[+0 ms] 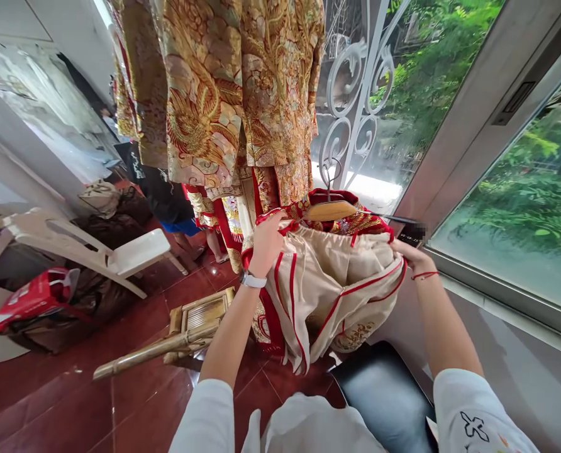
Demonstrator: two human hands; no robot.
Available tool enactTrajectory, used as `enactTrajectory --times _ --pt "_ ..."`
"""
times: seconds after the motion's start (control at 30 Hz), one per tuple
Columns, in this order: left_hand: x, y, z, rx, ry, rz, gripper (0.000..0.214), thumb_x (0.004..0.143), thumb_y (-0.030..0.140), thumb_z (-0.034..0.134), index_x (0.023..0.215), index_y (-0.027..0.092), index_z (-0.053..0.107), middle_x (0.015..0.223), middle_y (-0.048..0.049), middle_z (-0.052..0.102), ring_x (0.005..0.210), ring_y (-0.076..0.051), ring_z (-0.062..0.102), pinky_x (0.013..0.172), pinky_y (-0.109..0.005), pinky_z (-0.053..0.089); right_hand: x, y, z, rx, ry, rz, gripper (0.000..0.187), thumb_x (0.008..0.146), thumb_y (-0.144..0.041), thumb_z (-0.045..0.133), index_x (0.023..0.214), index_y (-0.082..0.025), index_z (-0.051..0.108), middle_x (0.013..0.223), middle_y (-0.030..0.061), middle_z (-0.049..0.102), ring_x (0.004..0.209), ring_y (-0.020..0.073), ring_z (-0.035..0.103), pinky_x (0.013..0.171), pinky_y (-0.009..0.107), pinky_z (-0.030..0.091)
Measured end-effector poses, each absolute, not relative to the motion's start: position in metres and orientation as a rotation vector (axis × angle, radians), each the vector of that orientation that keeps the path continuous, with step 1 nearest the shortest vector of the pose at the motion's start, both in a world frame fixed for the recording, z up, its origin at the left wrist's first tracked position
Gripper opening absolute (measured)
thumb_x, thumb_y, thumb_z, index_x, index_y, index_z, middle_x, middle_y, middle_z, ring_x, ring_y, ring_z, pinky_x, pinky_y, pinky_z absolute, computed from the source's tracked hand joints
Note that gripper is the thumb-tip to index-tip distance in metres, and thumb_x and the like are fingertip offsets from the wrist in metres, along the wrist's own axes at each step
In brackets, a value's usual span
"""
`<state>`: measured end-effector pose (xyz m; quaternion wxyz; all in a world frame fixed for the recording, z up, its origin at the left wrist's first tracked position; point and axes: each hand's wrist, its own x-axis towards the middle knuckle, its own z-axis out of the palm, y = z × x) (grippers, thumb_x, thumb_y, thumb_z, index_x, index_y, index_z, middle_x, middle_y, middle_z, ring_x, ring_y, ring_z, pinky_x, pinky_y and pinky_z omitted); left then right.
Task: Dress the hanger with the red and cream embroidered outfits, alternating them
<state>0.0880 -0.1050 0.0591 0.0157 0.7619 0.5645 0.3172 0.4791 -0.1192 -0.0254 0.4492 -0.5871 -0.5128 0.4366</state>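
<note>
A cream satin skirt (318,277) with red piping and a gathered waistband hangs between my hands. My left hand (268,244) is closed on the left end of the waistband. On the other side, my right hand (410,257) grips the waistband's right end, fingers partly hidden by the cloth. Just behind the waistband is a wooden hanger (330,210) with a metal hook. A red and gold embroidered garment (363,223) shows around and behind it. Gold embroidery (356,335) is visible low on the skirt.
Gold embroidered jackets (209,94) hang directly ahead. A window (511,207) with a sill runs along the right. Below right is a black seat (384,390). A bamboo chair (190,330), a white chair (73,242) and a red bag (35,299) stand left. Another person (160,198) is beyond the garments.
</note>
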Motion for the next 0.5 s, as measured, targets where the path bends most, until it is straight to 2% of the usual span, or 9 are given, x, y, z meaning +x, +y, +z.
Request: enactTrajectory --times 0.13,0.3,0.4,0.5 --pt "0.061 -0.112 0.015 2.135 1.589 0.95 0.056 0.075 -0.006 0.039 0.116 0.02 0.067 0.106 -0.0078 0.076 0.093 -0.023 0.071 0.086 -0.036 0.054 0.442 -0.164 -0.077 -1.369 -1.198 1.257 0.048 0.05 -0.041 0.08 0.092 -0.02 0.069 0.088 0.0109 0.075 0.087 0.0326 0.068 0.081 0.05 0.057" --pt "0.021 -0.146 -0.054 1.76 1.543 1.094 0.044 0.065 -0.004 0.037 0.093 0.019 0.063 0.083 -0.0032 0.074 0.086 -0.019 0.07 0.089 -0.035 0.052 0.394 -0.228 -0.102 -1.197 -1.316 1.561 0.064 0.059 -0.037 0.072 0.121 -0.023 0.065 0.092 0.0044 0.072 0.085 0.0266 0.067 0.08 0.041 0.056" --pt "0.028 -0.183 -0.064 1.63 1.473 1.143 0.041 0.06 -0.001 0.037 0.087 0.019 0.059 0.08 -0.0023 0.071 0.08 -0.018 0.069 0.084 -0.033 0.051 0.352 -0.247 -0.101 -1.009 -1.437 1.721 0.081 0.061 -0.034 0.072 0.139 -0.022 0.053 0.097 0.0029 0.07 0.089 0.0228 0.066 0.087 0.039 0.053" --pt "0.064 -0.23 -0.048 1.611 1.3 1.094 0.042 0.06 0.003 0.038 0.09 0.021 0.06 0.08 -0.0021 0.069 0.079 -0.018 0.066 0.079 -0.031 0.051 0.298 -0.253 -0.1 -0.89 -1.642 1.68 0.087 0.052 -0.029 0.081 0.135 -0.024 0.056 0.106 0.0026 0.068 0.1 0.0248 0.063 0.097 0.041 0.049"
